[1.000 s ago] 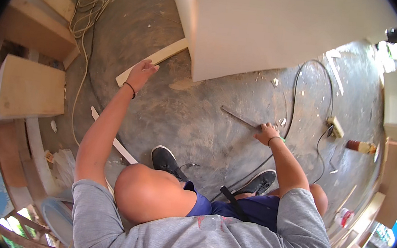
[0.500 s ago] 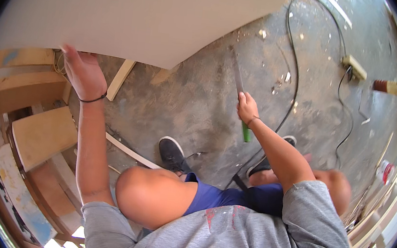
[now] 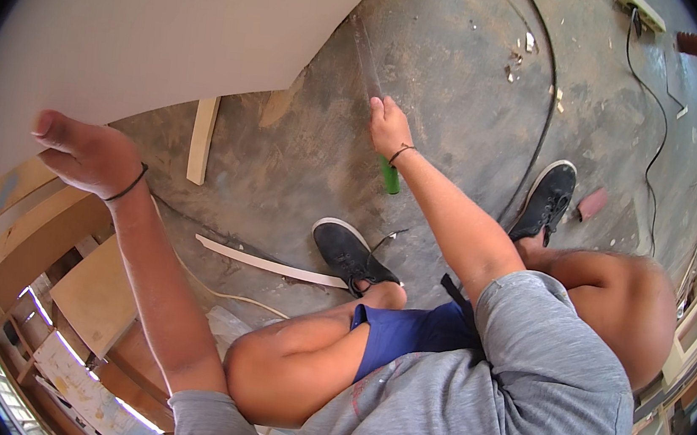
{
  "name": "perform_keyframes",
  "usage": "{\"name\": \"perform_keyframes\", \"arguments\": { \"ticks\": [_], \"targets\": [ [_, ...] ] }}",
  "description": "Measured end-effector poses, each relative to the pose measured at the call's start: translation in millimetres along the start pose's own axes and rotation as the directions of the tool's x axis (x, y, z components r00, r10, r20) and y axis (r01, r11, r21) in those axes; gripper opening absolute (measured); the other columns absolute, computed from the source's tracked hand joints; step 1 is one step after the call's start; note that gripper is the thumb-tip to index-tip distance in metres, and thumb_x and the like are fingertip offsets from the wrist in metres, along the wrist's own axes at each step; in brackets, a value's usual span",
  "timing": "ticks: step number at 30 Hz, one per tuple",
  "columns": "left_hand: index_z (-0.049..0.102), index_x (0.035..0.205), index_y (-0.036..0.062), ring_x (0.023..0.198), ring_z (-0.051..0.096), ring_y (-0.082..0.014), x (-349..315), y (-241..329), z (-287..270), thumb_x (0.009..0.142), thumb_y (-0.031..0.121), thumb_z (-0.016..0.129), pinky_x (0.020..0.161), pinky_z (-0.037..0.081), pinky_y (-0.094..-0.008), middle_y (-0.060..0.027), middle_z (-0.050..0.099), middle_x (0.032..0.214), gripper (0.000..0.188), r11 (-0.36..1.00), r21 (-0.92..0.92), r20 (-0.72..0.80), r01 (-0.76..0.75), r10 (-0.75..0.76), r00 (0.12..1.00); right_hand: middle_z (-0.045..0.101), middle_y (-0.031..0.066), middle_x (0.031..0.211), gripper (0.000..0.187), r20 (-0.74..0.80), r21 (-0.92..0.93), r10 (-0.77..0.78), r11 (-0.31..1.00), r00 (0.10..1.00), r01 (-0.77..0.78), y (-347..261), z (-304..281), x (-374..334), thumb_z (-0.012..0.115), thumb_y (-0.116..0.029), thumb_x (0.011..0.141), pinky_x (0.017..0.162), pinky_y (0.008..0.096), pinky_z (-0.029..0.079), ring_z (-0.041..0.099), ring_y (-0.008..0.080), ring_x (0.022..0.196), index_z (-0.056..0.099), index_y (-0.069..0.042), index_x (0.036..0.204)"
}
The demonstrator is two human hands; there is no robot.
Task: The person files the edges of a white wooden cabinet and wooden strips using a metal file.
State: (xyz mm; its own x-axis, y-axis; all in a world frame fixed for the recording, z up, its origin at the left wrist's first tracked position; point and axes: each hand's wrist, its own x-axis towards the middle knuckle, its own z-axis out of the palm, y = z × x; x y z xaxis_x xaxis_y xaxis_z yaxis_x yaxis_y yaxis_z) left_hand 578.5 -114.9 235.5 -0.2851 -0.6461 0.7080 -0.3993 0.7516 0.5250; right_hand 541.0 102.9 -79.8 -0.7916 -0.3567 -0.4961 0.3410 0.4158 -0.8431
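Observation:
A large pale, smooth panel (image 3: 182,22) fills the upper left, its near edge curved with a corner jutting toward the middle. At its lower left edge my left hand (image 3: 92,155) grips it, thumb on the face; the other fingers are mostly hidden. My right hand (image 3: 389,127) is closed around a tool with a green handle (image 3: 389,175) and a long, narrow metal blade (image 3: 368,62). The blurred blade points up and left, its tip close to the panel's right edge. Whether the tip touches the panel, I cannot tell.
A wooden strip (image 3: 202,141) lies below the panel, and a pale curved strip (image 3: 271,265) beside my left shoe (image 3: 353,252). Black cable (image 3: 548,94) crosses the concrete floor near a power strip (image 3: 642,11). Wooden pieces (image 3: 94,293) are stacked at left. Scraps lie upper right.
The view has shifted, and my right foot now stands farther out to the right. My left hand appears lower and farther left on the panel's edge. My right hand still holds the green-handled tool.

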Motion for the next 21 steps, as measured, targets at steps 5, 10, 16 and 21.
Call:
{"name": "perform_keyframes", "arguments": {
  "ticks": [5, 10, 16, 21],
  "targets": [
    [0.049, 0.084, -0.0012, 0.072, 0.046, -0.0199, -1, 1, 4, 0.092, 0.055, 0.031, 0.07, 0.042, -0.0315, -0.0102, 0.049, 0.078, 0.059, 0.998, 0.011, -0.081, 0.062, -0.061, 0.995, 0.056, 0.0304, 0.086, 0.037, 0.05, -0.228, -0.071, 0.97, 0.996, 0.081, -29, 16, -14, 0.038, -0.032, 0.092, 0.074, 0.0501, 0.04, 0.051, 0.0479, 0.086, 0.048, 0.003, 0.087],
    [0.049, 0.087, -0.0018, 0.075, 0.045, -0.0194, -2, -1, -1, 0.091, 0.057, 0.033, 0.073, 0.041, -0.0307, -0.0103, 0.049, 0.083, 0.061, 0.995, -0.089, 0.055, -0.037, 0.042, 0.998, 0.057, 0.0299, 0.086, 0.036, 0.025, -0.177, -0.031, 0.984, 0.999, 0.035, -21, 21, -23, 0.038, -0.033, 0.092, 0.074, 0.0503, 0.04, 0.051, 0.0483, 0.086, 0.047, 0.003, 0.09],
    [0.05, 0.092, -0.0024, 0.078, 0.045, -0.0205, -6, -7, -6, 0.09, 0.058, 0.035, 0.077, 0.039, -0.03, -0.0111, 0.049, 0.087, 0.062, 0.995, -0.098, 0.086, 0.005, 0.004, 0.996, 0.057, 0.0295, 0.084, 0.036, 0.063, -0.22, -0.015, 0.975, 0.998, 0.029, -20, 25, -35, 0.038, -0.032, 0.092, 0.074, 0.0505, 0.04, 0.051, 0.0479, 0.086, 0.047, 0.002, 0.09],
    [0.05, 0.1, -0.0043, 0.088, 0.048, -0.0227, -9, -1, 0, 0.091, 0.055, 0.035, 0.081, 0.04, -0.0303, -0.0152, 0.05, 0.098, 0.062, 0.996, -0.09, 0.037, 0.018, -0.015, 0.999, 0.057, 0.0297, 0.084, 0.035, 0.036, -0.262, 0.001, 0.965, 0.999, 0.008, -28, 32, -38, 0.038, -0.031, 0.092, 0.074, 0.0508, 0.041, 0.053, 0.0474, 0.085, 0.048, 0.003, 0.091]
  ]
}}
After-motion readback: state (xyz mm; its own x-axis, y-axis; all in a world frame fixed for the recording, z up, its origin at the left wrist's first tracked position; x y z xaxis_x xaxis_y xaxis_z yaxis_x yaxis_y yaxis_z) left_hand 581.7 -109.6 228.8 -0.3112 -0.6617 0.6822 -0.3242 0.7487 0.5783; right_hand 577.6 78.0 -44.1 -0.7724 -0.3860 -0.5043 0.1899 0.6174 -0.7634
